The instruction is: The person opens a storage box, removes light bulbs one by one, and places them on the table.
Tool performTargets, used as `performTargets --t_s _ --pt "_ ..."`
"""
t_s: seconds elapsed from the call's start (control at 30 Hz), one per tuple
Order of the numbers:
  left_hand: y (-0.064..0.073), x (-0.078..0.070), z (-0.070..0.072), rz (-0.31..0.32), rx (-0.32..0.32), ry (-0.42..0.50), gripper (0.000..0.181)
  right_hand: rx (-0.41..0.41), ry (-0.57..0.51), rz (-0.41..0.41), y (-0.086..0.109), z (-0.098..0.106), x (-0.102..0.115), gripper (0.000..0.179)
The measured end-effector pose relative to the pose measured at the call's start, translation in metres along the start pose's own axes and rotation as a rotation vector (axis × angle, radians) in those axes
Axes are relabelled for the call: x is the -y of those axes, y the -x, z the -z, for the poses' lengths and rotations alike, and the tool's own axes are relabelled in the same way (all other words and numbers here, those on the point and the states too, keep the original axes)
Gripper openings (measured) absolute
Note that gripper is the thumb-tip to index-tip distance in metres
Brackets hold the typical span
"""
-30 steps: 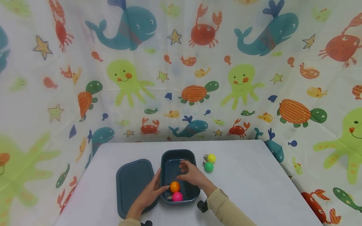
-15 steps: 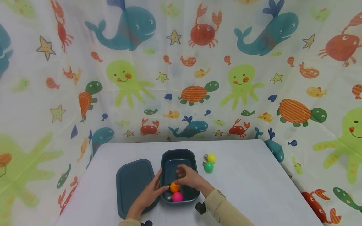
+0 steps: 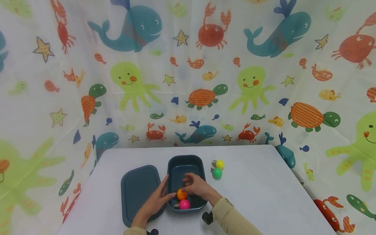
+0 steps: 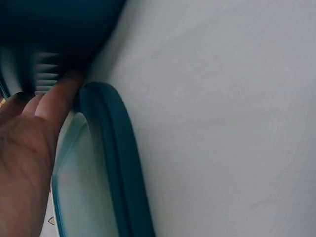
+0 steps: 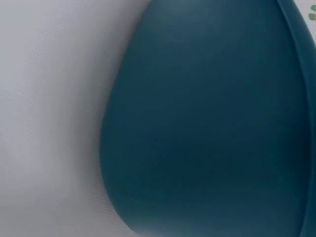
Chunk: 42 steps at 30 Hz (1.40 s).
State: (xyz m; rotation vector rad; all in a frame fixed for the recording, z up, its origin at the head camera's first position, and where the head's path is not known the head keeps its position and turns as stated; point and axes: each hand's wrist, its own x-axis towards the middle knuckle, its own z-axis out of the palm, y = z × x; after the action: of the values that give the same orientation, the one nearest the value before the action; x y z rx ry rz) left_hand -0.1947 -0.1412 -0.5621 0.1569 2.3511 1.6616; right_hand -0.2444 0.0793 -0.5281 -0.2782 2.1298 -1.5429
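A dark blue box [image 3: 183,165] stands uncovered on the table, with its matching lid [image 3: 140,192] lying flat to its left. My left hand [image 3: 157,199] holds the box's left wall, its fingers along the outside and its thumb over the rim by an orange light bulb [image 3: 180,195]. In the left wrist view the fingers [image 4: 61,96] lie against the box's side. Thumb and forefinger of my right hand [image 3: 198,187] pinch the orange bulb at its upper right. A pink light bulb [image 3: 184,204] lies just nearer in the box. The right wrist view shows only the box's outer wall [image 5: 207,123].
To the right of the box, a yellow light bulb [image 3: 219,164] and a green light bulb [image 3: 217,173] lie side by side on the white table [image 3: 258,192]. A curtain [image 3: 188,81] printed with sea animals hangs behind and along both sides.
My right hand has come down and nearer from above the box's middle, and its thumb and forefinger have closed on the orange bulb. The left hand has stayed put.
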Motion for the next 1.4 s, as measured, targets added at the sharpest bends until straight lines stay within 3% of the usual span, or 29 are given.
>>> performTargets --t_s 0.83,1.4 --pt "-0.001 0.001 0.001 -0.019 0.018 0.020 0.090 -0.003 0.049 -0.106 0.004 -0.016 0.000 0.068" --pt "0.004 -0.001 -0.003 0.004 0.008 0.017 0.089 -0.034 0.132 -0.078 0.010 -0.020 0.002 0.059"
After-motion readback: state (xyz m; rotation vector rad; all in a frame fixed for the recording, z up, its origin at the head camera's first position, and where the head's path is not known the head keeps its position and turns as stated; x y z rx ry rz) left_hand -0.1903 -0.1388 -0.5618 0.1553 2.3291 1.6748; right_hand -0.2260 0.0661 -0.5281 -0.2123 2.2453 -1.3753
